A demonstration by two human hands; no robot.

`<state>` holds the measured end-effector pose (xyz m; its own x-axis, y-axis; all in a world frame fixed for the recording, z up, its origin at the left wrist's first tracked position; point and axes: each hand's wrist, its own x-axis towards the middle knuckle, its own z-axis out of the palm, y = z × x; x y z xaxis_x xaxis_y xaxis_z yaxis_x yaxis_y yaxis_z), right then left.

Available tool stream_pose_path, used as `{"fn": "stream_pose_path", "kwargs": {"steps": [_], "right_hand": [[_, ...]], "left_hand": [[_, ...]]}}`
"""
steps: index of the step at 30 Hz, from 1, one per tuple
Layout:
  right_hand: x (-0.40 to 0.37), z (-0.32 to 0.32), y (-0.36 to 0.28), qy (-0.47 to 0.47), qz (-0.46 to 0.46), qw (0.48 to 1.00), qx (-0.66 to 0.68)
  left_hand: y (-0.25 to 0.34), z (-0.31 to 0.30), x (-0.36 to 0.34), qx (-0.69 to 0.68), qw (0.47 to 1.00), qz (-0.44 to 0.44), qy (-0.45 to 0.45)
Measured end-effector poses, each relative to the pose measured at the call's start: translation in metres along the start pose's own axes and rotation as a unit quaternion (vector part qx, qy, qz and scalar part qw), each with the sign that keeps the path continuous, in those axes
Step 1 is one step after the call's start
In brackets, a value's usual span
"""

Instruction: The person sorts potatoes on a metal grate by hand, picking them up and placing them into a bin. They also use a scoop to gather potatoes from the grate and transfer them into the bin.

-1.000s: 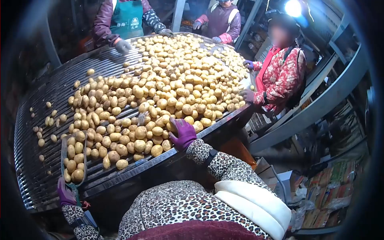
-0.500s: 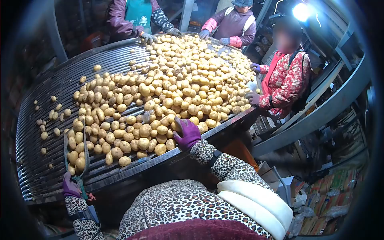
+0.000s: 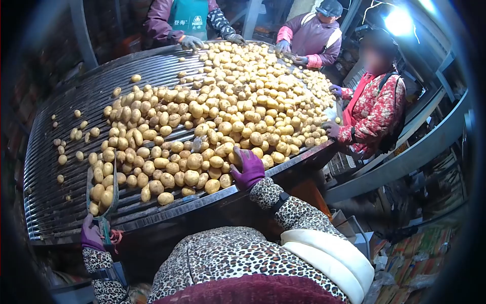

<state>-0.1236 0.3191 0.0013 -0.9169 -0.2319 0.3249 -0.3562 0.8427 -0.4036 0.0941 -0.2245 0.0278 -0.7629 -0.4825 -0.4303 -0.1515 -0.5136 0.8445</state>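
Round yellow-brown potatoes [image 3: 225, 127] heaped across a dark slatted metal table [image 3: 45, 202]; purple-gloved left hand [image 3: 92, 235] at the near end of a narrow grey-green U-shaped frame [image 3: 115, 193] (several potatoes lie between its sides); clenched on it or not, cannot tell; purple-gloved right hand [image 3: 248, 169] touches the heap by the front edge, fingers parted; firm grasp or mere contact, cannot tell.
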Motion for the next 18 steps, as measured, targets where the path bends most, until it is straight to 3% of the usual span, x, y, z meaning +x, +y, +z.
{"fn": "stream_pose_path", "kwargs": {"steps": [3,7,14,18], "right_hand": [[0.001,0.004,0.003,0.027,-0.026,0.999,-0.007],[0.000,0.003,0.003,0.032,-0.025,0.999,-0.010],[0.001,0.003,0.003,0.033,-0.028,0.999,-0.007],[0.001,0.004,0.004,0.033,-0.028,0.999,-0.009]], "left_hand": [[0.002,0.054,-0.031,-0.036,0.995,-0.057,0.071],[0.006,0.046,-0.022,-0.091,0.987,-0.130,0.030],[-0.019,0.058,-0.016,-0.121,0.990,-0.067,0.005],[-0.034,0.060,-0.004,-0.129,0.988,-0.065,0.048]]}}
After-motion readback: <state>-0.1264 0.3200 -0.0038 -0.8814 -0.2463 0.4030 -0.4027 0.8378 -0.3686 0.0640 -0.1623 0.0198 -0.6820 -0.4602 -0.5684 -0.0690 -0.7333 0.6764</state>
